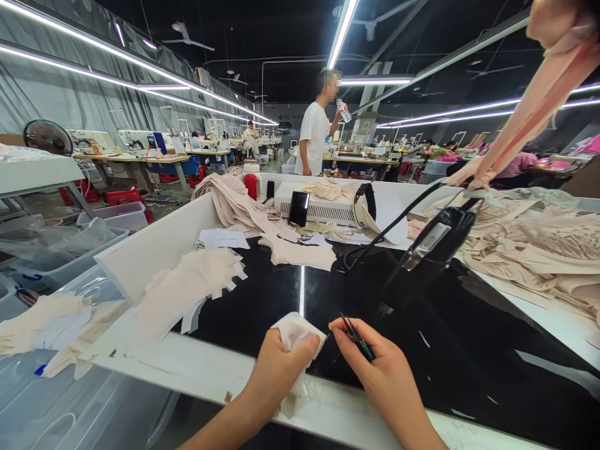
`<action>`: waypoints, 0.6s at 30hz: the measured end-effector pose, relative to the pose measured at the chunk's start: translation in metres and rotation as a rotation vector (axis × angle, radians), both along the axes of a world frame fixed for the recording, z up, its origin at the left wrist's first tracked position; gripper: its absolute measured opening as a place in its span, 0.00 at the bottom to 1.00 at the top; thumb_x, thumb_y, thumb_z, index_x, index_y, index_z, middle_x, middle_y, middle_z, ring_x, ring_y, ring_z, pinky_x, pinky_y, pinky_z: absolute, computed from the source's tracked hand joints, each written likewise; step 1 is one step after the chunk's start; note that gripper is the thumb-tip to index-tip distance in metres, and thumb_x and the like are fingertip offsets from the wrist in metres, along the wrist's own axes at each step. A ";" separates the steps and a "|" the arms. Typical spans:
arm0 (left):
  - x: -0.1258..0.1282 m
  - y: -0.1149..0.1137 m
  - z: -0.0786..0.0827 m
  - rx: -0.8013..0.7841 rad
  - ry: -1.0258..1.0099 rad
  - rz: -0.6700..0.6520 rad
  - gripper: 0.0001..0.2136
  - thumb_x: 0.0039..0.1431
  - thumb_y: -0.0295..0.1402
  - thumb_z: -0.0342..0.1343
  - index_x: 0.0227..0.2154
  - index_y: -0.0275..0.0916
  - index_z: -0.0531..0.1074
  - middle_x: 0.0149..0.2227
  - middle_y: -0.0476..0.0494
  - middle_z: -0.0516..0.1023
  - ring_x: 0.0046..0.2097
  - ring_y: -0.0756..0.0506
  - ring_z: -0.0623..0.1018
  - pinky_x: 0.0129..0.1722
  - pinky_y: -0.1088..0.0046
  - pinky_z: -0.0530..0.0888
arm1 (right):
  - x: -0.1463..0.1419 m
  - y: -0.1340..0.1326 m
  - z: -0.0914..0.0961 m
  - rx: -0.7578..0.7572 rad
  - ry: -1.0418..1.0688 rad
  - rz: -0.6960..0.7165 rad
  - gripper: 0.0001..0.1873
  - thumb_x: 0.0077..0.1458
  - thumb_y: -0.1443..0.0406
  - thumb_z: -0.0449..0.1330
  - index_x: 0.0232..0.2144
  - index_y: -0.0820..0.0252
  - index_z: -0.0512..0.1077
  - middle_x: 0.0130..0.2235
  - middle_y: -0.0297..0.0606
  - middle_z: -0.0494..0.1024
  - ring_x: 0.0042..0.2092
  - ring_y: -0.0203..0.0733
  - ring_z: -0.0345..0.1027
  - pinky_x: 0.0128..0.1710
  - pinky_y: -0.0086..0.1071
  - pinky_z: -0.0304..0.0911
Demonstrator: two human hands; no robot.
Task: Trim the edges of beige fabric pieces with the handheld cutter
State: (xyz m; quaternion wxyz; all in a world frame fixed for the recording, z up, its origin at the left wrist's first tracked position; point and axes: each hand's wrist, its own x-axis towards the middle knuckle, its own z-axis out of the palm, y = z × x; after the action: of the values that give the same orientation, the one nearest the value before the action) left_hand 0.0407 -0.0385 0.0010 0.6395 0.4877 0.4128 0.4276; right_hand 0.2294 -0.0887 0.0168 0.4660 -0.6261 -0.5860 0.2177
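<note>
My left hand [276, 369] is closed round a small white piece of fabric [295, 331], held just above the near edge of the black glossy worktable [262, 294]. My right hand [379, 369] sits beside it, fingers closed on small dark thread snips [356, 337] whose tips point toward the fabric. A black lamp-like device [429, 250] with a cable stands just beyond my right hand.
Piles of beige fabric pieces lie at left [187, 287], centre back [234, 203] and right [534, 244]. A white box [319, 209] with a phone [299, 208] leaning on it stands at the back. Clear plastic bins [70, 387] stand at left. A person in a white shirt [314, 134] stands drinking beyond.
</note>
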 end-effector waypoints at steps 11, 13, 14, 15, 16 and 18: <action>-0.002 -0.001 0.024 -0.085 0.023 -0.014 0.24 0.48 0.54 0.76 0.30 0.38 0.76 0.30 0.46 0.76 0.35 0.46 0.71 0.38 0.70 0.71 | -0.003 -0.031 -0.016 0.138 -0.218 -0.089 0.25 0.81 0.46 0.51 0.56 0.48 0.84 0.50 0.39 0.90 0.51 0.46 0.89 0.48 0.30 0.83; -0.003 -0.002 0.025 -0.091 0.000 -0.023 0.25 0.48 0.55 0.76 0.30 0.38 0.76 0.32 0.46 0.77 0.36 0.45 0.73 0.40 0.69 0.72 | 0.001 -0.031 -0.020 0.199 -0.380 -0.040 0.22 0.82 0.50 0.51 0.57 0.48 0.83 0.48 0.38 0.90 0.45 0.44 0.89 0.42 0.29 0.83; -0.003 -0.002 0.025 -0.093 -0.005 -0.024 0.25 0.48 0.55 0.76 0.30 0.38 0.76 0.32 0.46 0.77 0.36 0.45 0.73 0.40 0.69 0.72 | 0.004 -0.030 -0.023 0.236 -0.468 -0.011 0.21 0.82 0.52 0.52 0.57 0.48 0.83 0.46 0.37 0.90 0.43 0.43 0.89 0.40 0.29 0.83; -0.003 -0.002 0.025 -0.093 -0.006 -0.023 0.25 0.48 0.55 0.77 0.30 0.38 0.76 0.31 0.46 0.77 0.36 0.45 0.73 0.40 0.70 0.72 | 0.008 -0.029 -0.025 0.274 -0.552 0.011 0.20 0.82 0.54 0.52 0.58 0.49 0.82 0.44 0.37 0.89 0.41 0.42 0.89 0.38 0.28 0.82; -0.003 -0.002 0.024 -0.089 -0.005 -0.024 0.25 0.48 0.55 0.77 0.30 0.38 0.76 0.31 0.46 0.76 0.36 0.46 0.72 0.39 0.70 0.71 | 0.011 -0.028 -0.026 0.312 -0.628 0.027 0.19 0.83 0.55 0.52 0.58 0.51 0.82 0.43 0.37 0.89 0.40 0.42 0.89 0.37 0.28 0.82; -0.003 -0.003 0.023 -0.075 0.001 -0.030 0.25 0.49 0.55 0.77 0.30 0.38 0.75 0.31 0.46 0.76 0.36 0.46 0.72 0.39 0.70 0.71 | 0.015 -0.025 -0.027 0.373 -0.744 0.035 0.19 0.83 0.57 0.52 0.59 0.54 0.81 0.43 0.39 0.89 0.40 0.42 0.90 0.36 0.28 0.82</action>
State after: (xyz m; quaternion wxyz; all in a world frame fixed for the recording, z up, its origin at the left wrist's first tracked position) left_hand 0.0382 -0.0413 0.0245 0.6633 0.4697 0.4217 0.4019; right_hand 0.2443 -0.1136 -0.0101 0.3244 -0.5570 -0.7542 -0.1253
